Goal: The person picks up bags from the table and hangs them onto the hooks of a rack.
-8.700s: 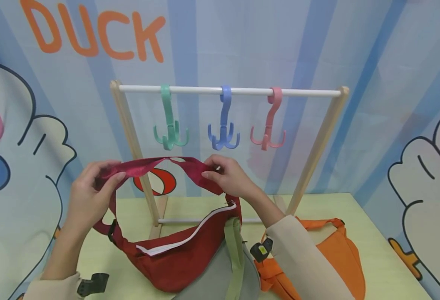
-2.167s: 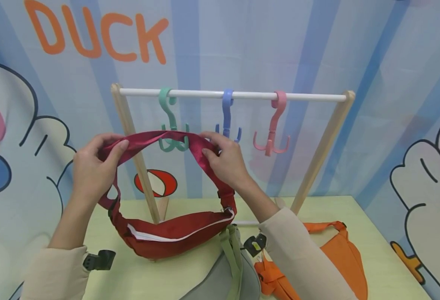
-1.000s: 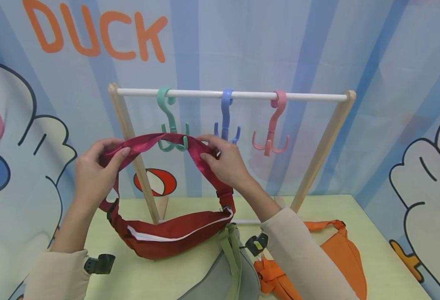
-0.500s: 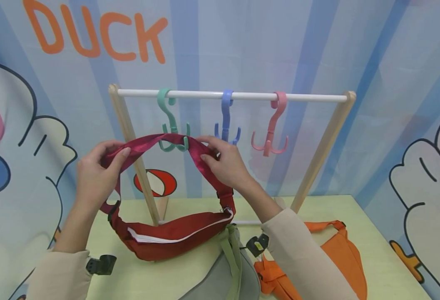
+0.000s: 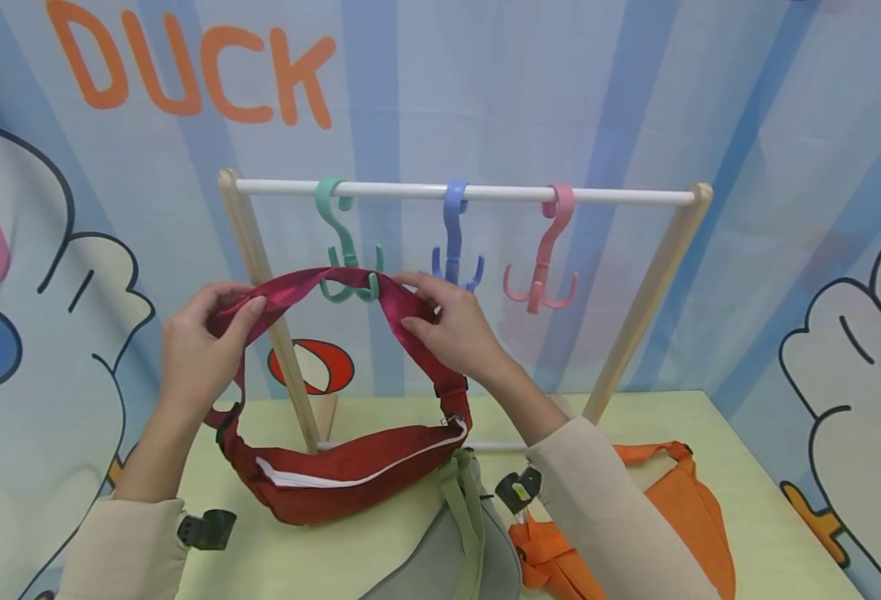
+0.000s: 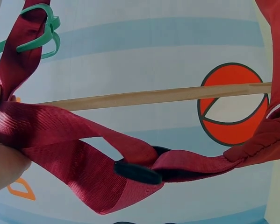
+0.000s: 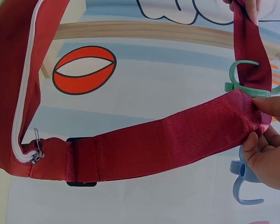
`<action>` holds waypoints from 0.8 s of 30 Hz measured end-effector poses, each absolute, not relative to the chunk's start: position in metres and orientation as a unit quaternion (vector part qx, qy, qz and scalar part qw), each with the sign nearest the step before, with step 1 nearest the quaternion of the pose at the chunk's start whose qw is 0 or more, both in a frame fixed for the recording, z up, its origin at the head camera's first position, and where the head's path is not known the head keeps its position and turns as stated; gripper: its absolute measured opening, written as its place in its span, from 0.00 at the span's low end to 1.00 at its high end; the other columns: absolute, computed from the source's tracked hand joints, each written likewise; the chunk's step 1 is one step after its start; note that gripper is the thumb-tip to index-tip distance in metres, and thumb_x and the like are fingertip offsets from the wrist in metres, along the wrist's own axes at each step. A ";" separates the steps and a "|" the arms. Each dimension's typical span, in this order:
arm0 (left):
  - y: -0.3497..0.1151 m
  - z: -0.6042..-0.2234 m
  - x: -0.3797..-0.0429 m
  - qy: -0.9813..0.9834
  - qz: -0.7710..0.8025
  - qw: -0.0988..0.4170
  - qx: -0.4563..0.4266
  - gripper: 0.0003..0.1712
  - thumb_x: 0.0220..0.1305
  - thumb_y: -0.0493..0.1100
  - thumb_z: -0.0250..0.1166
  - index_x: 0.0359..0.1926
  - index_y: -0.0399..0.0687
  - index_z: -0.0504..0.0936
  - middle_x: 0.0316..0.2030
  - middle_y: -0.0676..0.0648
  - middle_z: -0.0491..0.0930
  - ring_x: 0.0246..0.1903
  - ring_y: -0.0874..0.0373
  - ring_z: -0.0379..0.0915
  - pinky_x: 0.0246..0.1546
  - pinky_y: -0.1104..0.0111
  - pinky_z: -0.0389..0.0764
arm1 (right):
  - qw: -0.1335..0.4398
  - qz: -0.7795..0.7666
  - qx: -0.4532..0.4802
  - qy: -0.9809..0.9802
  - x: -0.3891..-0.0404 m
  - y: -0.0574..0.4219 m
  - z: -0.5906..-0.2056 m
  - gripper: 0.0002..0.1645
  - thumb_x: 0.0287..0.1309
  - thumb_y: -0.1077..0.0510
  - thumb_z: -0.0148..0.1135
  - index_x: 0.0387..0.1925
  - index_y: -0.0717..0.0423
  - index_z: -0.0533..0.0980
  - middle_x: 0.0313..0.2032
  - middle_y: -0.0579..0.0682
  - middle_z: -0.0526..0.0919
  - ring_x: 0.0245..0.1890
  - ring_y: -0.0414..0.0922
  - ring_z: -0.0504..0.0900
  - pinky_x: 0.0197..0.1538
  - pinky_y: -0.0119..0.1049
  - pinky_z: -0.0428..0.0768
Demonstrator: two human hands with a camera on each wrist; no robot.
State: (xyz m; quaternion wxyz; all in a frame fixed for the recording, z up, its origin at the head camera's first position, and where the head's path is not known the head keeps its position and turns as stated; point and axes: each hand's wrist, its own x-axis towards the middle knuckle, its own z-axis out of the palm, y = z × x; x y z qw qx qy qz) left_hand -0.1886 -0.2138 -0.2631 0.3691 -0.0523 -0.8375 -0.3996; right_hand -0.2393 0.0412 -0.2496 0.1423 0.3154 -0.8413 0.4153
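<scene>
A red waist bag with a white zipper hangs below its crimson strap. My left hand pinches the strap on the left, thumb in front. On the right, my right hand grips it between thumb and fingers. Between the hands the strap runs through the prongs of a green hook, one prong in front of the band. In the left wrist view, a black buckle sits on a doubled strap section. The right wrist view shows another buckle near the zipper pull.
A blue hook and a pink hook hang along the white rail of a wooden-legged rack. On the table lie a grey bag with a green strap and an orange bag.
Since the earliest frame, both hands have raised the red waist bag, bringing its strap up to the green hook. Over the last second the left hand has shifted slightly right.
</scene>
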 end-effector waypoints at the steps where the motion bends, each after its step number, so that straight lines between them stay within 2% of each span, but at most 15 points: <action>1: -0.214 -0.263 -0.189 -0.837 -0.402 0.368 -0.053 0.20 0.62 0.47 0.60 0.49 0.37 0.76 0.38 0.37 0.79 0.34 0.50 0.74 0.29 0.86 0.67 | 0.141 0.414 0.314 -0.842 -0.239 0.041 -0.249 0.27 0.53 0.67 0.61 0.56 0.52 0.71 0.33 0.52 0.79 0.32 0.44 0.76 0.34 0.34 0.77; 6: -0.214 -0.263 -0.187 -0.839 -0.408 0.356 -0.053 0.22 0.61 0.48 0.60 0.51 0.39 0.75 0.41 0.37 0.78 0.36 0.52 0.73 0.31 0.85 0.67 | 0.132 0.413 0.309 -0.846 -0.238 0.041 -0.247 0.27 0.54 0.67 0.60 0.57 0.52 0.71 0.35 0.52 0.79 0.33 0.44 0.76 0.35 0.34 0.77; 13: -0.214 -0.261 -0.187 -0.845 -0.413 0.336 -0.047 0.26 0.57 0.52 0.64 0.52 0.42 0.75 0.40 0.40 0.78 0.32 0.62 0.69 0.28 0.83 0.68 | 0.129 0.412 0.309 -0.847 -0.238 0.040 -0.246 0.27 0.54 0.67 0.60 0.57 0.52 0.71 0.35 0.52 0.78 0.34 0.45 0.76 0.35 0.34 0.77; 24: -0.211 -0.258 -0.190 -0.840 -0.416 0.345 -0.046 0.25 0.56 0.52 0.65 0.51 0.42 0.77 0.38 0.41 0.78 0.30 0.62 0.68 0.28 0.82 0.67 | 0.128 0.409 0.308 -0.850 -0.238 0.041 -0.245 0.27 0.54 0.66 0.60 0.57 0.51 0.71 0.36 0.52 0.78 0.34 0.45 0.75 0.35 0.34 0.77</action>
